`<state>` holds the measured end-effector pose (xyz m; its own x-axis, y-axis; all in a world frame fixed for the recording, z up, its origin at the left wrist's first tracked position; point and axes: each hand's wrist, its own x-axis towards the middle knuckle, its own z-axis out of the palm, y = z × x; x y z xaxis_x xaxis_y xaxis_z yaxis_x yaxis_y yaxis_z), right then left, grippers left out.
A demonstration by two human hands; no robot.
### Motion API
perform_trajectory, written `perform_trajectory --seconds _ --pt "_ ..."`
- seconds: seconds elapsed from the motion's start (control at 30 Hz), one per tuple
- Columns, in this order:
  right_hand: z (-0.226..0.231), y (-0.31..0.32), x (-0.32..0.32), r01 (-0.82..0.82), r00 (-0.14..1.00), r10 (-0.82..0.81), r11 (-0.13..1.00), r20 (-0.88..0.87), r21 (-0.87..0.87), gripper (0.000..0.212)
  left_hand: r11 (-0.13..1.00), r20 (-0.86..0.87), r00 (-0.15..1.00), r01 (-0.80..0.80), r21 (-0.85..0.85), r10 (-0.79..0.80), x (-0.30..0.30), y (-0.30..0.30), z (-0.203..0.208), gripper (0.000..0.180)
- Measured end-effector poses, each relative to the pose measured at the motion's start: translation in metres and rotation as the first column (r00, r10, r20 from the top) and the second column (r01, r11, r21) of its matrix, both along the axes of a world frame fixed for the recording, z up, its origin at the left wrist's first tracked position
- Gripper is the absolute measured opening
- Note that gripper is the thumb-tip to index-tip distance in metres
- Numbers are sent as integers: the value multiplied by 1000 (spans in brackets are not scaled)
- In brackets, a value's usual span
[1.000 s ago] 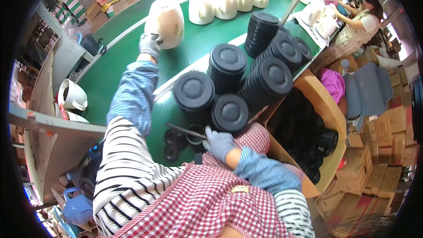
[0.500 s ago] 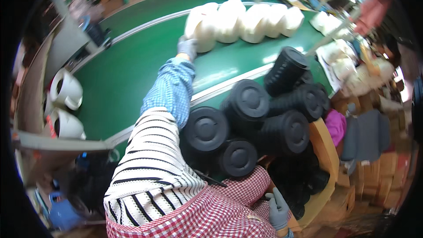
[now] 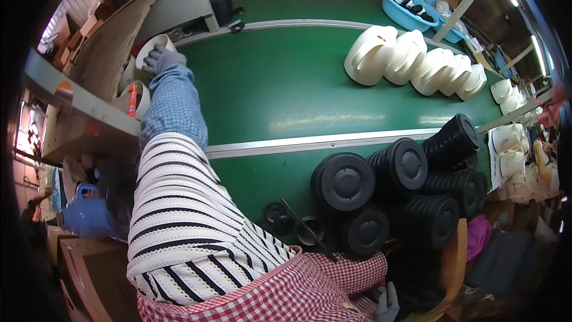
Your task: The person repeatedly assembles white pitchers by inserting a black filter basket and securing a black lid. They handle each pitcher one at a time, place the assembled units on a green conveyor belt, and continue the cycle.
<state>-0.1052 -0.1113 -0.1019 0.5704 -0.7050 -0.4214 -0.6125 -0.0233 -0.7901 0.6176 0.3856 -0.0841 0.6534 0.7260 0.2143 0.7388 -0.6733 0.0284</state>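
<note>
At the far left my left hand (image 3: 162,59), in a grey glove, reaches across with its fingers closed over the rim of a white rounded plastic housing (image 3: 147,48). Just below it stands a second white housing (image 3: 142,100) with a red strip. My right hand (image 3: 387,304), also gloved in grey, is low by the apron, fingers stretched out and nothing visible in them. Nearest to it are stacks of black round ribbed lids (image 3: 364,232). Across the green conveyor belt (image 3: 268,83), several white housings (image 3: 370,55) sit in a row at the right.
A metal rail (image 3: 316,142) runs along the belt. Small black rings (image 3: 278,217) and a thin dark rod (image 3: 307,226) lie near my body. Blue basins (image 3: 408,9) stand at the back right. A grey panel frame (image 3: 89,107) juts in at the left.
My left hand has left the row of white housings and moved left to the housing at the belt's edge. The view has turned left. My right hand stays low.
</note>
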Motion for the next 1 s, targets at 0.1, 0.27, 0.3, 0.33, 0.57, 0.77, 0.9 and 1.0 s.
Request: perform_trajectory --seconds 0.1,0.27,0.3,0.33,0.57,0.77,0.9,1.0 --pt "-2 7 -21 107 992 -103 993 -68 54 43 1000 -101 995 2 -14 -3 2 -5 -1 80" --pt "1 14 -37 -181 976 162 975 -144 -131 39 986 10 988 152 -65 -152 2 24 -28 42" --pt "3 10 -37 -331 939 298 916 -170 -224 38 973 36 973 231 -18 -230 9 44 -50 40" --pt "5 10 -36 -435 899 392 846 -195 -309 38 948 59 946 317 30 -319 9 41 -53 37" --pt "88 -8 64 -425 864 504 735 7 -528 47 503 356 479 864 -30 -802 -29 -130 19 28" --pt "183 -17 186 -407 684 598 788 417 -463 69 -306 495 -492 859 411 -716 -204 -257 130 22" --pt "213 -46 186 -265 601 703 624 380 -735 53 -669 445 -736 664 334 -509 -334 -313 166 24" --pt "210 -47 136 -314 747 531 812 400 -492 41 -816 373 -857 479 322 -356 -409 -328 155 24"
